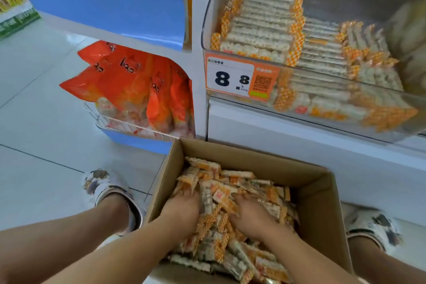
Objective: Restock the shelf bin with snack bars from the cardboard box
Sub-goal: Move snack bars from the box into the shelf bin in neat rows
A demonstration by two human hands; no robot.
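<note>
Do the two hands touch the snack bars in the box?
Touching. Head view: left hand and right hand dig into the snack bars, fingertips buried.

Shop, price tag, stocked snack shelves

Red-orange snack bags stand packed in white wire basket, lower left shelf. Blue shelf panel slopes above. Orange price label reads 8.8. Patterned slippers rest on pale tiled floor.
</note>
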